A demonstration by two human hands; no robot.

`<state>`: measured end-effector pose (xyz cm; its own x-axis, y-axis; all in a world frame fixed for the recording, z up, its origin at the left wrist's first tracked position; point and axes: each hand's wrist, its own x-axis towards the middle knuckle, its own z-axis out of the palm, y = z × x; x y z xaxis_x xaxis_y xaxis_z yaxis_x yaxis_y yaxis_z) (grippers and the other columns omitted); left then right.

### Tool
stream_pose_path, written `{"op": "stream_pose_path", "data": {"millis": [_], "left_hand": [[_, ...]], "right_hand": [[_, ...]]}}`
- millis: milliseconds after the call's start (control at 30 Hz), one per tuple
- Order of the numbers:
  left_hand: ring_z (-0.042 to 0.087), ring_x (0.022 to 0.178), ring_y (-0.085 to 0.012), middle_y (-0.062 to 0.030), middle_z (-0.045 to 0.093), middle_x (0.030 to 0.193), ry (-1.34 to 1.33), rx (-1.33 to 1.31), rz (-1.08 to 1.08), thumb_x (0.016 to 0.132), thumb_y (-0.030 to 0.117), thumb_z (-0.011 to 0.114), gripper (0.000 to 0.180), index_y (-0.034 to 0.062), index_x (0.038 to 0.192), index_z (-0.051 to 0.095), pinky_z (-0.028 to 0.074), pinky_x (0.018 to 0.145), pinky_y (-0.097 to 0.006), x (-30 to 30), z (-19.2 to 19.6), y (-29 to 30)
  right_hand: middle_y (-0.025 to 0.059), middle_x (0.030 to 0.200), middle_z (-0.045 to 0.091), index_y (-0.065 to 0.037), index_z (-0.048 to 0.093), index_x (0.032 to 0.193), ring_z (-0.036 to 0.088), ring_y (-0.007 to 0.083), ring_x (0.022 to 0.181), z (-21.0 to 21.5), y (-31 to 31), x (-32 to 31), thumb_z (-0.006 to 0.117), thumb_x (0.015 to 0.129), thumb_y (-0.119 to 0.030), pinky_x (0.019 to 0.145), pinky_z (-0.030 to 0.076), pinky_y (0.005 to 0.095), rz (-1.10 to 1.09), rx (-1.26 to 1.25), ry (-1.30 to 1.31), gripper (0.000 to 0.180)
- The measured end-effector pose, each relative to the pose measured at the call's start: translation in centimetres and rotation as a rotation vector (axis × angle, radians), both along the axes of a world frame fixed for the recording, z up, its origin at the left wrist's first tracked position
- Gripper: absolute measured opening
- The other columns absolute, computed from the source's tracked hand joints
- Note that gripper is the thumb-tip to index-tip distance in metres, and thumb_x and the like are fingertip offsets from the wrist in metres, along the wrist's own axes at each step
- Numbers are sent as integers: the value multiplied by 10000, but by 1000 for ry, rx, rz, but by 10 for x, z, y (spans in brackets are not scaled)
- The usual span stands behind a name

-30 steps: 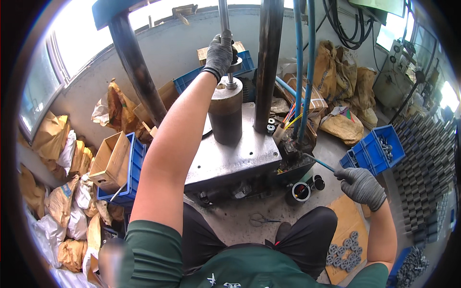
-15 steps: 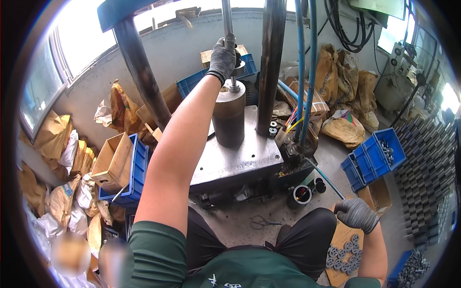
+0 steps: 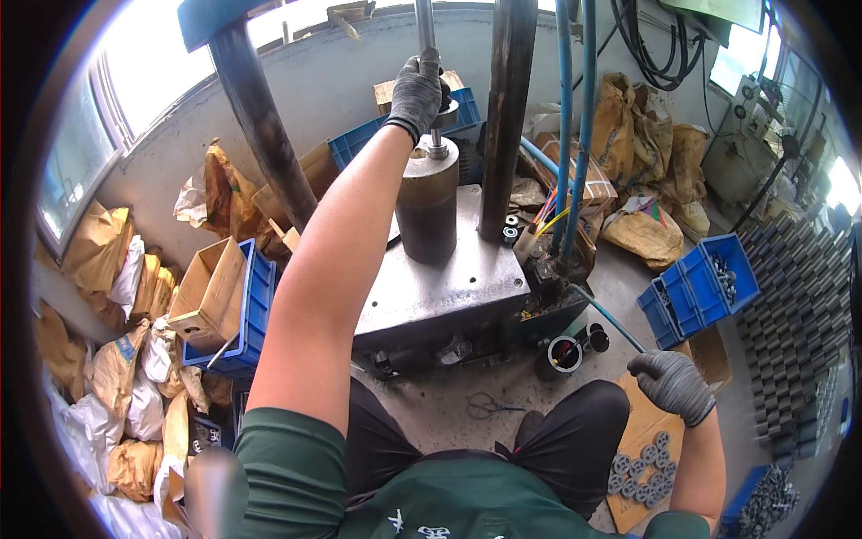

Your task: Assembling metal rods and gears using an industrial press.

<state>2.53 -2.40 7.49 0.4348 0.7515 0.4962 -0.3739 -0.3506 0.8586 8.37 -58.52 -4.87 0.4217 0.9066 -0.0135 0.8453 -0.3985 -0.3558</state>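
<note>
My left hand [image 3: 415,99], in a grey glove, is closed around the upright steel rod [image 3: 426,25] of a press. A metal collar [image 3: 446,117] sits just beside and below its fingers. Beneath it, the thinner lower shaft meets the top of a thick steel cylinder [image 3: 427,211], which stands on the press's metal table [image 3: 422,292]. Off to the right, my right hand [image 3: 672,386], gloved too, grips the end of a long thin lever [image 3: 611,319] that runs to the press's side. The left hand's fingertips are partly hidden behind the rod.
Dark press columns [image 3: 507,117] flank the cylinder. Blue bins [image 3: 696,287] of metal parts stand right, near stacked metal pieces [image 3: 795,305]. Grey rings [image 3: 642,472] lie on cardboard by my right forearm. Paper sacks [image 3: 121,368] fill the left; scissors [image 3: 492,406] lie on the floor.
The whole view has shifted slightly, with the press and my left hand sitting a little higher in the picture. Both hands keep their holds.
</note>
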Motion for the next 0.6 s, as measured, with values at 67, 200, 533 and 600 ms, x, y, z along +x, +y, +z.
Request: {"op": "stream_pose_path", "data": {"millis": [67,200,533,600], "left_hand": [[598,503,-150,-51,597,651,-9,5,0,1057,530,538,489,47,995,584,543,494,-308,-2,0,4],[588,487,-150,-50,596,651,-4,14,9,1054,538,542,496,47,992,585,545,488,-309,0,-2,5],[595,480,-145,-45,589,635,-15,16,-3,1046,556,552,506,54,991,589,549,482,-305,0,-5,5],[592,482,-143,-42,587,637,-4,27,-1,1045,555,556,506,53,993,590,549,482,-304,-1,-5,5]], "right_hand": [[168,962,746,-47,763,1028,721,357,918,0,1,0,670,856,-134,839,581,426,18,28,8,214],[174,966,752,-33,764,1035,728,351,916,-3,-4,4,675,857,-112,849,584,423,111,-152,3,214],[157,959,765,-25,748,1093,741,323,900,3,-3,5,662,866,-82,849,584,411,48,-75,146,249],[158,965,766,-25,748,1091,741,322,899,2,-2,6,664,868,-85,848,585,410,63,-71,118,246]]}}
